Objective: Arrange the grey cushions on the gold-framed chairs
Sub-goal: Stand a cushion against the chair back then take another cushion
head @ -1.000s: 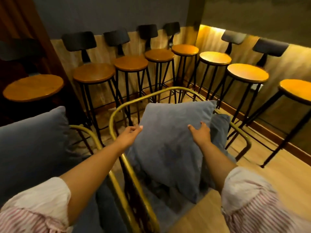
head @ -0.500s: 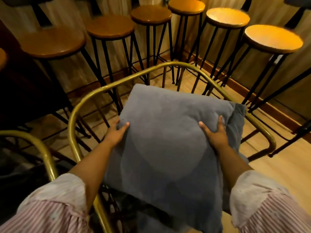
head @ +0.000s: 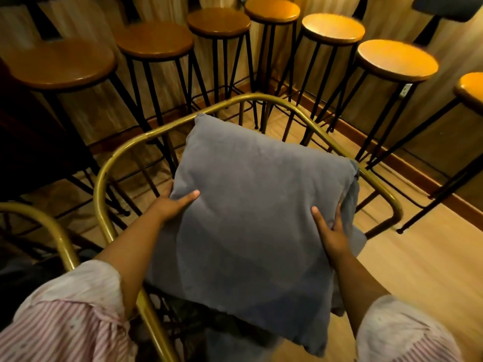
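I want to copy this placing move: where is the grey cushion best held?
By its two side edges, one hand from each side, as the left hand and right hand do now. The grey cushion is broad, flat and soft, so one-sided holds would let it droop.

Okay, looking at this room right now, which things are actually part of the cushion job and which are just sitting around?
Part of the job:
- square grey fabric cushion, held at its sides by the left hand and right hand
- curved gold metal chair frame around it
- second gold chair frame at the left

Just around:
- round wooden bar stools on black metal legs, lined along the walls
- pale wooden floor
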### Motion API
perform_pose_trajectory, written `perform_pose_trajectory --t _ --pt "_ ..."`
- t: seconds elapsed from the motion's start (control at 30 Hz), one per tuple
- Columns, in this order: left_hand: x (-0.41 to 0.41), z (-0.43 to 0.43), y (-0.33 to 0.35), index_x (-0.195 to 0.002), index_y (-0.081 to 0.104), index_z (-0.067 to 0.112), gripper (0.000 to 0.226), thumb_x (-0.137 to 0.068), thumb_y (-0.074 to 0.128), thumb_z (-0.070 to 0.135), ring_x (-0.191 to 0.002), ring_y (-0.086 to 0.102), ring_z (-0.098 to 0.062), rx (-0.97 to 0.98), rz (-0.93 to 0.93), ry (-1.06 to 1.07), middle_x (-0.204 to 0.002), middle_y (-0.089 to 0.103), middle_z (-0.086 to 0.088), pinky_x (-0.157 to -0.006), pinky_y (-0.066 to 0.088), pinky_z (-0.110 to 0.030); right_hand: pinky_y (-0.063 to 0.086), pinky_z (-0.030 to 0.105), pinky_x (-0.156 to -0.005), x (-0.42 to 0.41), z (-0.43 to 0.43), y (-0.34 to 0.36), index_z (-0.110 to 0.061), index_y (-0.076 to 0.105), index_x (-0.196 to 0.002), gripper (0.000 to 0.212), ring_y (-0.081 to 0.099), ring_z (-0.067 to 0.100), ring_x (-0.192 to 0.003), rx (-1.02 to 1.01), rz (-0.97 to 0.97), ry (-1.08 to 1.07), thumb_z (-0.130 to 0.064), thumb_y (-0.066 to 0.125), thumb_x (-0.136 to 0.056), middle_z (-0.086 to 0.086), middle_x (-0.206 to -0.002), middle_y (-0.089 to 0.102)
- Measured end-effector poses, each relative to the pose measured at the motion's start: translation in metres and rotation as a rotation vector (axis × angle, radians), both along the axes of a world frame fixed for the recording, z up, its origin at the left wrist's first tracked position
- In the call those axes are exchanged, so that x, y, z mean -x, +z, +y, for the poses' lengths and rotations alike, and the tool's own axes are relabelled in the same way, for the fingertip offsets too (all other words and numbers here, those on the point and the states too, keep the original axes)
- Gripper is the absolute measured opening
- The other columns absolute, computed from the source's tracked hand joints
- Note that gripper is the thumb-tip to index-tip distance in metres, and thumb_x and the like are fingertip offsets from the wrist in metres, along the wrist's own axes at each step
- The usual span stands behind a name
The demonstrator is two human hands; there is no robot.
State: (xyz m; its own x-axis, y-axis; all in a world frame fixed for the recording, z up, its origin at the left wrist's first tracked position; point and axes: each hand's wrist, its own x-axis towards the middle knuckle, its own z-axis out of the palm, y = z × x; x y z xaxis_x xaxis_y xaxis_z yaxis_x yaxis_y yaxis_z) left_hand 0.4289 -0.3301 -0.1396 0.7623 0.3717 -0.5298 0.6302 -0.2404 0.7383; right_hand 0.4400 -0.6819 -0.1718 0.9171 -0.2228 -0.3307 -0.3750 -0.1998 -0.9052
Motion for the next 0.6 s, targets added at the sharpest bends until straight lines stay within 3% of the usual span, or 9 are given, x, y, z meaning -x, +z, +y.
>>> perform_pose_trajectory --t 0.07,0.17,0.27,0.4,0.47,0.6 --pt "0.010 -0.007 0.017 -0.145 0.036 0.021 0.079 -0.078 0.068 0.049 -0.134 0.042 -0.035 0.005 -0.061 0.023 -0.150 0.041 -0.011 -0.100 0.039 -0.041 0.031 0.029 -0.102 0.012 0.004 0.015 -0.029 0.013 -0.152 0.083 0.032 0.025 -0.142 -0.036 -0.066 -0.032 -0.040 0.062 -0.086 0.000 -0.157 0.029" --pt "0.028 -0.010 0.048 -0.139 0.046 0.015 0.073 -0.077 0.070 0.047 -0.129 0.048 -0.035 0.010 -0.105 0.027 -0.144 0.049 -0.012 -0.093 0.041 -0.039 0.035 0.032 -0.103 0.023 0.008 0.042 -0.029 0.022 -0.150 0.080 0.038 0.026 -0.139 -0.061 -0.150 -0.060 -0.037 0.066 -0.083 0.002 -0.153 0.038" --pt "0.054 -0.010 0.081 -0.136 0.049 0.016 0.070 -0.076 0.071 0.046 -0.128 0.049 -0.034 0.031 -0.206 0.013 -0.142 0.052 -0.010 -0.098 0.043 -0.042 0.036 0.035 -0.106 0.043 0.011 0.078 -0.033 0.026 -0.148 0.084 0.040 0.025 -0.136 -0.034 -0.231 -0.087 -0.045 0.070 -0.078 0.000 -0.151 0.041" --pt "0.090 -0.008 0.127 -0.134 0.051 0.019 0.063 -0.079 0.069 0.044 -0.127 0.051 -0.030 -0.004 -0.380 0.043 -0.137 0.056 -0.006 -0.092 0.040 -0.032 0.038 0.043 -0.108 0.059 0.013 0.139 -0.032 0.031 -0.146 0.090 0.045 0.028 -0.132 -0.013 -0.290 -0.108 -0.055 0.073 -0.070 0.003 -0.147 0.045" --pt "0.111 -0.001 0.154 -0.132 0.054 0.020 0.062 -0.078 0.069 0.045 -0.125 0.053 -0.029 -0.010 -0.445 0.072 -0.135 0.058 -0.007 -0.096 0.043 -0.034 0.038 0.046 -0.108 0.072 0.020 0.170 -0.031 0.034 -0.145 0.091 0.045 0.029 -0.132 -0.006 -0.327 -0.086 -0.057 0.073 -0.068 0.003 -0.146 0.046" --pt "0.170 0.028 0.189 -0.132 0.054 0.018 0.069 -0.074 0.070 0.052 -0.124 0.053 -0.032 -0.009 -0.425 0.113 -0.137 0.056 -0.009 -0.100 0.044 -0.040 0.037 0.043 -0.105 0.114 0.047 0.205 -0.027 0.040 -0.143 0.086 0.044 0.030 -0.131 -0.017 -0.312 -0.016 -0.057 0.072 -0.069 0.004 -0.142 0.050"
